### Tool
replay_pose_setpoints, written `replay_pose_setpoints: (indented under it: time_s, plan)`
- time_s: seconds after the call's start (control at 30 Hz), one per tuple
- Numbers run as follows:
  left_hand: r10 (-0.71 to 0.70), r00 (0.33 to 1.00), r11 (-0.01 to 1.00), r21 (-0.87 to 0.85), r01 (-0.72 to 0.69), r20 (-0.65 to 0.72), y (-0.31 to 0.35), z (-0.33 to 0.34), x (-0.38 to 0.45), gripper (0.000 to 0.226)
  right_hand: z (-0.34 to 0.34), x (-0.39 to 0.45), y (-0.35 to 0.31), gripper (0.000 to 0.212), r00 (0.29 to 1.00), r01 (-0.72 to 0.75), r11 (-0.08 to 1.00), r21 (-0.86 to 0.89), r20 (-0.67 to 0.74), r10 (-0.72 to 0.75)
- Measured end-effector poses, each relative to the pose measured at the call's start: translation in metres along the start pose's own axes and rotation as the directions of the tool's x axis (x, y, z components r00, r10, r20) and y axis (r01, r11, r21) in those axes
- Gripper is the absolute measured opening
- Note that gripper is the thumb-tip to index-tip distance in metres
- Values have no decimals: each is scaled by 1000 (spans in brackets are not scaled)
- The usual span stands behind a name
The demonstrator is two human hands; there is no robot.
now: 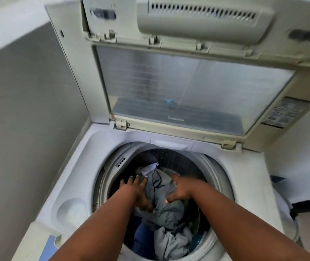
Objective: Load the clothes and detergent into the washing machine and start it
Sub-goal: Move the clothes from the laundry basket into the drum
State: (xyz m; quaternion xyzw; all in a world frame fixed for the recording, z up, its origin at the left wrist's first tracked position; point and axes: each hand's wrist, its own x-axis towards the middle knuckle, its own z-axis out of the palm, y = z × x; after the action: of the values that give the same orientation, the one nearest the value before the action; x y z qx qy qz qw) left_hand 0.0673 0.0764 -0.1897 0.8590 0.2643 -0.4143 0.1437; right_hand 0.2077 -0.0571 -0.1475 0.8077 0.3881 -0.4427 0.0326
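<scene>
A white top-loading washing machine [248,185] stands open, its lid [188,87] raised upright at the back. Inside the drum [171,157] lies a heap of clothes: a grey garment [161,210] on top, a white piece [151,167] behind it, blue fabric [141,238] lower down. Both my arms reach into the drum. My left hand [137,193] presses flat on the left side of the grey garment, fingers spread. My right hand [180,191] grips the same garment from the right, fingers curled into the cloth. No detergent is in view.
A grey wall [28,129] runs close along the machine's left side. A round recess [71,211] sits in the machine's top at the front left. White and dark cloth [286,206] hangs at the machine's right side.
</scene>
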Motion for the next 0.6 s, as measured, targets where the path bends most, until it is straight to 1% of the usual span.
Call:
replay_pose_setpoints:
  time_s: [0.03, 0.1, 0.17, 0.37, 0.43, 0.6]
  plan:
    - [8, 1000, 1000, 9, -8, -22, 2, -3, -7, 125, -3, -10, -3, 98, 1000, 10, 1000, -16, -29, -11]
    - [12, 999, 1000, 13, -11, -53, 8, -8, -22, 125, -6, -28, -9, 107, 995, 7, 998, -69, -98, -14]
    - [28, 996, 999, 25, -26, -85, 17, -14, -39, 124, -9, -50, -11, 113, 987, -26, 993, -111, -159, 8]
    - [117, 970, 991, 92, -99, -214, 56, -39, -95, 127, -20, -125, -1, 113, 941, -114, 970, -217, -336, 36]
    - [129, 962, 990, 87, -111, -240, 70, -48, -114, 127, -23, -144, 9, 110, 924, -134, 969, -209, -381, 46]
    - [140, 935, 990, 60, -127, -326, 117, -61, -156, 126, -26, -197, 43, 107, 879, -131, 977, -168, -476, 37]
